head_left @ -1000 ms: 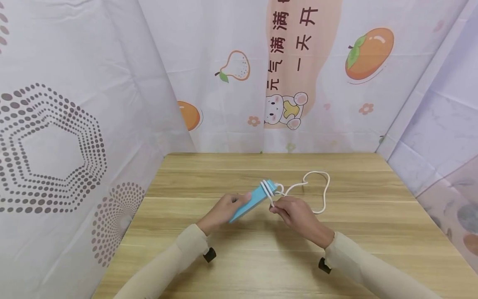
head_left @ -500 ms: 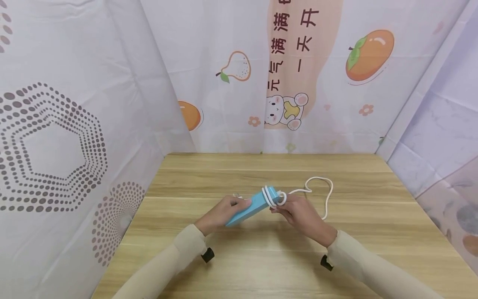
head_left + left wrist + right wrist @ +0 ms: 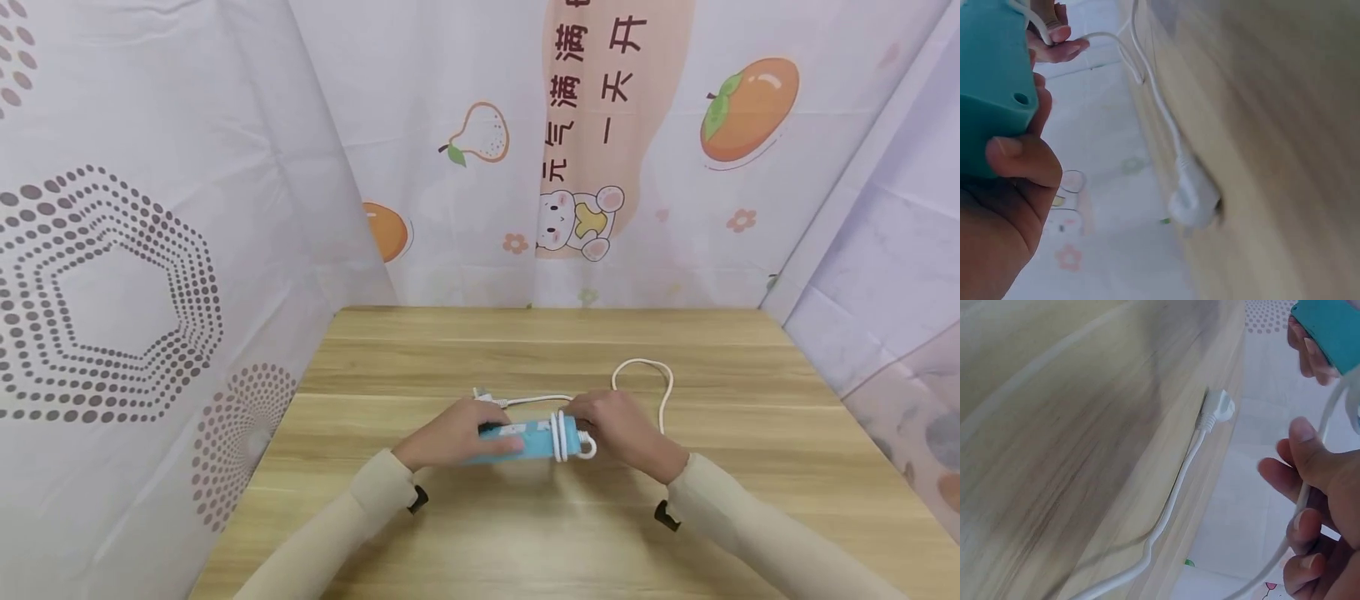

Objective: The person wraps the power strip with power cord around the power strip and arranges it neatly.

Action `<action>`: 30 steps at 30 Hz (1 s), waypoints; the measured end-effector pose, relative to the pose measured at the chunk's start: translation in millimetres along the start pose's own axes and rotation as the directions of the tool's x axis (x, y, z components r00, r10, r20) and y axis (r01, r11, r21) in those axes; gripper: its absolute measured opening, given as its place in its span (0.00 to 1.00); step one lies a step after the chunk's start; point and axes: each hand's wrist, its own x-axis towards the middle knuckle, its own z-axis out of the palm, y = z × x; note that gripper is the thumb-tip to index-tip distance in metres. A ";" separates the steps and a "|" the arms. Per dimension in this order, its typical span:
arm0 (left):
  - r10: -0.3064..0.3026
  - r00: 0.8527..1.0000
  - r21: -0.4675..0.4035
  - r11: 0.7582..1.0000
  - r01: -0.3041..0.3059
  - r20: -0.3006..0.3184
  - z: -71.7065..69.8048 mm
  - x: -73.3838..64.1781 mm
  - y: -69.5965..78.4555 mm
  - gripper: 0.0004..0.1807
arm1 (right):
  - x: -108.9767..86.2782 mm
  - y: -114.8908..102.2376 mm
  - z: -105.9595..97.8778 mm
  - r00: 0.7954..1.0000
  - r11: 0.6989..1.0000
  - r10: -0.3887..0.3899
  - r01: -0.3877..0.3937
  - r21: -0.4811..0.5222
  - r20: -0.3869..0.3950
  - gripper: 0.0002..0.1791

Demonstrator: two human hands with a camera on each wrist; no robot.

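Note:
My left hand point(image 3: 453, 433) grips a blue power strip point(image 3: 538, 443) by its left part, thumb over the near side. White power cord point(image 3: 559, 440) is wound in loops round the strip's right end, where it leaves the housing. My right hand point(image 3: 622, 429) holds the running cord beside that end; in the right wrist view the cord point(image 3: 1282, 550) passes between thumb and curled fingers. Behind my left hand the white plug point(image 3: 486, 398) lies on the table, seen larger in the left wrist view as a rounded plug point(image 3: 1194, 197).
A loose bend of cord point(image 3: 670, 379) lies on the wooden table point(image 3: 525, 533) beyond my right hand. Printed white curtains point(image 3: 420, 150) hang behind the table and along its sides. Each wrist carries a small black device point(image 3: 666, 515).
My left hand has turned the power strip from a slant to nearly level and lowered it toward me. My right hand has carried the cord round to its far side. The plug now shows more.

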 end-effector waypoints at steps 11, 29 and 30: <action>0.173 0.985 0.603 0.784 -0.145 0.012 11.9 3.6 15.5 0.28 | 1.6 -5.5 -1.9 0.993 0.999 0.009 -0.003 -0.052 0.115 0.10; 0.171 0.982 0.778 0.627 -0.042 -0.084 29.6 10.2 15.5 0.35 | 12.4 -18.2 -9.5 0.991 0.950 -0.015 0.056 -0.306 0.136 0.15; 0.170 0.981 0.784 0.620 -0.036 -0.090 30.4 10.3 15.7 0.35 | 11.8 -17.9 -8.6 0.991 0.948 -0.021 0.061 -0.313 0.132 0.15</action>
